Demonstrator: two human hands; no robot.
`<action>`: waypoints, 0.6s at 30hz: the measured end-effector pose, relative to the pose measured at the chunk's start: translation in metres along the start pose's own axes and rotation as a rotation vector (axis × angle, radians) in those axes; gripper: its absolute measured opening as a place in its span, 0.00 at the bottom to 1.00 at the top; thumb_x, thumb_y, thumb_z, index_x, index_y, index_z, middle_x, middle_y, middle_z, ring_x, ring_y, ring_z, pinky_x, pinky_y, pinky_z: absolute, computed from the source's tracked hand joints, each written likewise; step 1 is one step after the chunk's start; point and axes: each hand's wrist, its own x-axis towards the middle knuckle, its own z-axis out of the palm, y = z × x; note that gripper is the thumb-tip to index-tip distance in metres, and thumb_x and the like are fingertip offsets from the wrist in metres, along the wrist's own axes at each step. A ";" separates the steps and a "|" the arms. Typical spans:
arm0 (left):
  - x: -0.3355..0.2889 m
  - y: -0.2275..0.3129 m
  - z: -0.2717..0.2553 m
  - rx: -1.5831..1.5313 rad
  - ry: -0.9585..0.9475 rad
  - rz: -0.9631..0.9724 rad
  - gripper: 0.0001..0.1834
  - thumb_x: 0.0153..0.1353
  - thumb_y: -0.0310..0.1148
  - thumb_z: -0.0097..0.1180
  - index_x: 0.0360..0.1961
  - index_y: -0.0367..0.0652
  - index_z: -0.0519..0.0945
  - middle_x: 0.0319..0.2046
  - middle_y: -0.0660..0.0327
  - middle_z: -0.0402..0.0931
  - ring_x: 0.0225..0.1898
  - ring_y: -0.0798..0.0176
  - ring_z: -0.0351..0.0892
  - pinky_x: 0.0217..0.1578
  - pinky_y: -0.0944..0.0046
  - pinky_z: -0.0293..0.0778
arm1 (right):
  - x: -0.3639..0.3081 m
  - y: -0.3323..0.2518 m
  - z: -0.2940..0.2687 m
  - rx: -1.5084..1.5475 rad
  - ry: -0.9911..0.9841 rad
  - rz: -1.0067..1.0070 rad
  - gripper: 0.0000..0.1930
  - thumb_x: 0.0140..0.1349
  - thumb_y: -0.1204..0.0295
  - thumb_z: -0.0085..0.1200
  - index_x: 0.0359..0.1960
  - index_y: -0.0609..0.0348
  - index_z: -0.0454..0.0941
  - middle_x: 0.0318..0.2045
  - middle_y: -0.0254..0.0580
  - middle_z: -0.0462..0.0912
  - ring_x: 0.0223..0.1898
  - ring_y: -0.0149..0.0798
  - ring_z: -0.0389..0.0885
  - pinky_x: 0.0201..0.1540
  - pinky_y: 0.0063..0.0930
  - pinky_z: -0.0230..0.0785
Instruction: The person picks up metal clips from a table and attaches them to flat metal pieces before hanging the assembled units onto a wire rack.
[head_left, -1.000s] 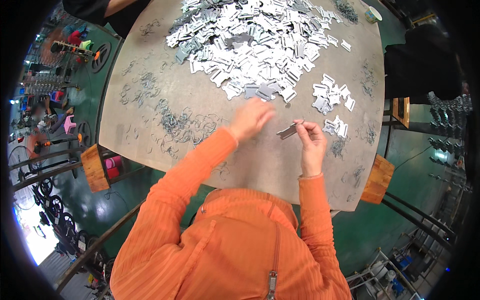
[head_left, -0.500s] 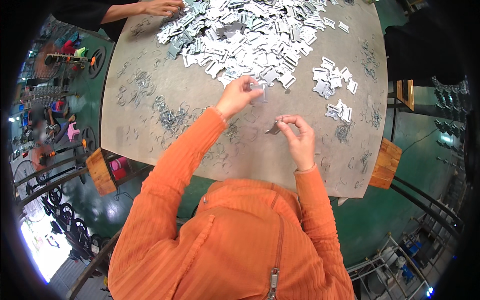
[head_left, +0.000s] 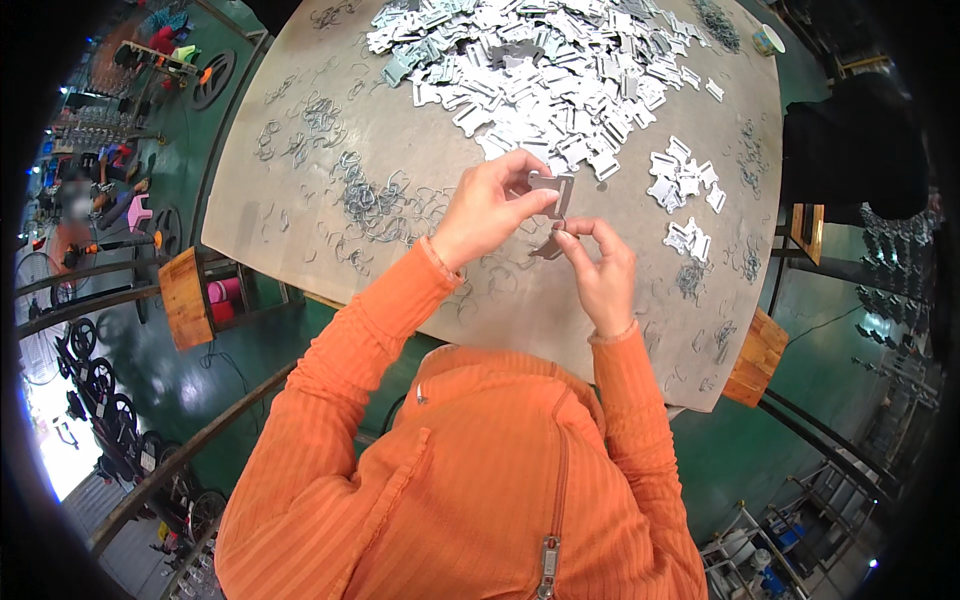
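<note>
1. The left hand [head_left: 490, 205], earlier reaching into the upper-centre pile, now pinches a flat silver metal buckle plate [head_left: 552, 187] at frame centre.
2. The right hand [head_left: 600, 270] pinches a small dark metal piece [head_left: 549, 248], its shape unclear, just below the plate.

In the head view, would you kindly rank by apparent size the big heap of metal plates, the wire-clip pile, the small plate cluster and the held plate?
1. Big heap of metal plates
2. Wire-clip pile
3. Small plate cluster
4. Held plate, in the left hand; being nearer the camera inflates it.
</note>
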 end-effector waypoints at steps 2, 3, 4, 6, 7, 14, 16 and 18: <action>-0.002 0.003 -0.006 0.043 -0.038 0.009 0.09 0.58 0.26 0.61 0.39 0.37 0.77 0.34 0.64 0.80 0.34 0.73 0.79 0.36 0.72 0.76 | 0.004 -0.005 0.004 -0.067 -0.018 -0.054 0.04 0.55 0.75 0.61 0.31 0.59 0.79 0.32 0.39 0.83 0.36 0.43 0.80 0.50 0.33 0.66; -0.003 0.005 -0.010 0.071 -0.053 0.005 0.09 0.59 0.25 0.60 0.40 0.37 0.77 0.35 0.65 0.79 0.35 0.74 0.78 0.37 0.72 0.76 | 0.007 -0.006 0.008 -0.083 -0.021 -0.083 0.04 0.55 0.74 0.60 0.32 0.58 0.79 0.32 0.38 0.83 0.36 0.43 0.79 0.51 0.34 0.65; -0.003 0.006 -0.015 0.082 -0.046 0.009 0.08 0.59 0.24 0.60 0.40 0.37 0.77 0.34 0.65 0.79 0.35 0.74 0.78 0.37 0.73 0.76 | 0.010 -0.006 0.012 -0.098 -0.027 -0.112 0.04 0.55 0.74 0.60 0.32 0.57 0.79 0.31 0.38 0.83 0.36 0.43 0.79 0.51 0.34 0.64; -0.004 0.008 -0.025 0.113 -0.028 0.048 0.08 0.59 0.24 0.60 0.40 0.37 0.78 0.34 0.65 0.79 0.35 0.75 0.78 0.36 0.74 0.75 | 0.020 -0.002 0.021 -0.094 -0.050 -0.211 0.06 0.56 0.73 0.60 0.34 0.58 0.79 0.30 0.38 0.83 0.36 0.43 0.79 0.49 0.35 0.66; -0.006 0.008 -0.030 0.123 0.010 0.035 0.08 0.59 0.24 0.60 0.40 0.37 0.78 0.34 0.65 0.79 0.34 0.75 0.77 0.36 0.74 0.74 | 0.025 0.002 0.025 -0.092 -0.064 -0.260 0.06 0.56 0.73 0.60 0.35 0.58 0.79 0.29 0.38 0.83 0.36 0.43 0.79 0.47 0.35 0.67; -0.020 0.004 -0.088 0.125 0.310 0.136 0.07 0.59 0.27 0.60 0.39 0.39 0.80 0.30 0.67 0.79 0.32 0.76 0.76 0.34 0.73 0.72 | 0.050 0.063 0.042 -0.369 -0.515 0.080 0.04 0.55 0.73 0.59 0.32 0.52 0.84 0.38 0.43 0.81 0.41 0.47 0.80 0.42 0.37 0.71; -0.027 0.002 -0.103 0.166 0.373 0.141 0.07 0.59 0.27 0.60 0.38 0.39 0.80 0.31 0.67 0.79 0.33 0.75 0.76 0.35 0.73 0.72 | 0.041 0.076 0.052 -0.436 -0.720 -0.013 0.05 0.55 0.73 0.59 0.32 0.48 0.85 0.37 0.43 0.81 0.41 0.47 0.80 0.43 0.38 0.72; -0.034 0.002 -0.115 0.183 0.411 0.160 0.07 0.59 0.27 0.60 0.39 0.38 0.79 0.32 0.66 0.79 0.34 0.75 0.76 0.36 0.73 0.72 | 0.030 0.083 0.064 -0.466 -0.872 -0.116 0.07 0.56 0.73 0.58 0.34 0.45 0.85 0.34 0.39 0.80 0.38 0.47 0.79 0.42 0.39 0.72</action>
